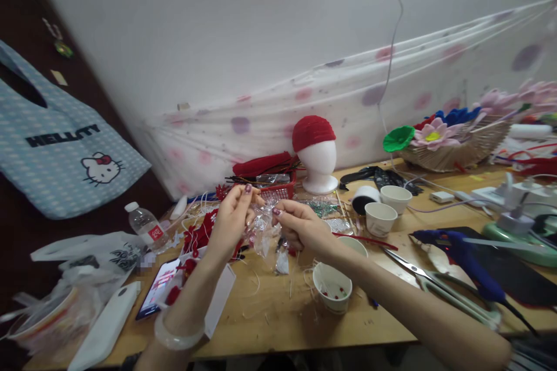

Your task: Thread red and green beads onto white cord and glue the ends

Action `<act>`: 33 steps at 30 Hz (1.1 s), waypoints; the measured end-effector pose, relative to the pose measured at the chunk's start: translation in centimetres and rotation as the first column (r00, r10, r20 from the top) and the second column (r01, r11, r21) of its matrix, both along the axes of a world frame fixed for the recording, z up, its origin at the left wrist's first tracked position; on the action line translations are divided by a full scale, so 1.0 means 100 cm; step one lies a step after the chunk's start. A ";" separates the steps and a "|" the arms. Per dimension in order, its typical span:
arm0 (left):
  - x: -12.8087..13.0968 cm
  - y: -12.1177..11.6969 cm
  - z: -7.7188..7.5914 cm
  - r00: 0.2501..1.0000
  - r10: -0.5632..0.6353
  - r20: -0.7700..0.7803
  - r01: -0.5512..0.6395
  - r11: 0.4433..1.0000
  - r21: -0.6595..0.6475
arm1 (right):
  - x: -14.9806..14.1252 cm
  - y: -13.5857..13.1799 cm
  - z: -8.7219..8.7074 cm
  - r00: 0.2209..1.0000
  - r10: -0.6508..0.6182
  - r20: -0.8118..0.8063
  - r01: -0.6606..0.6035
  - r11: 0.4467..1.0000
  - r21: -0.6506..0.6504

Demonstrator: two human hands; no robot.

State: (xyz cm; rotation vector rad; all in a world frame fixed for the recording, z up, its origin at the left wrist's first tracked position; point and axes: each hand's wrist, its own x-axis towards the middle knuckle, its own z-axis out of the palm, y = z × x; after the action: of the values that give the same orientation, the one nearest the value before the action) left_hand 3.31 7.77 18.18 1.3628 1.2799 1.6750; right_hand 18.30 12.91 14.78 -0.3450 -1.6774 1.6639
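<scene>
My left hand point(234, 215) and my right hand point(298, 225) are raised over the wooden table point(278, 324), both pinching a small clear plastic bag point(263, 227) between them. The fingers of each hand are closed on the bag's top edge. The bag hangs down crumpled, with something small and reddish inside. A pale bangle point(177, 336) sits on my left wrist. Just below my right forearm stands a white paper cup point(333, 288) holding small red beads. Red craft pieces point(198, 237) lie beside my left hand.
A foam head with a red cap point(318, 153) stands at the back by a red basket point(278, 190). Paper cups point(387, 208), scissors point(435, 287), a blue glue gun point(465, 258), a phone point(157, 290), a water bottle point(145, 226) and a basket of fabric flowers point(456, 142) crowd the table.
</scene>
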 end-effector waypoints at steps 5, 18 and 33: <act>0.029 -0.005 -0.030 0.962 -0.016 0.274 0.013 1.000 0.012 | -0.002 -0.002 -0.001 0.990 -0.131 -0.051 0.134 0.988 0.072; 0.046 -0.013 -0.032 0.767 -0.090 0.635 0.075 0.996 0.050 | 0.000 -0.011 -0.004 0.937 -0.340 -0.074 0.334 0.822 0.461; 0.037 -0.017 -0.032 0.786 -0.064 0.614 0.039 0.998 0.054 | 0.005 -0.009 -0.004 0.953 -0.302 -0.035 0.270 0.788 0.554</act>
State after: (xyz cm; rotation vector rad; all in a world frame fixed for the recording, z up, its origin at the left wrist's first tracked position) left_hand 7.01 6.09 14.93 0.7397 0.8141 1.8923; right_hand 18.83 12.05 14.34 -0.3380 -1.9488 0.8945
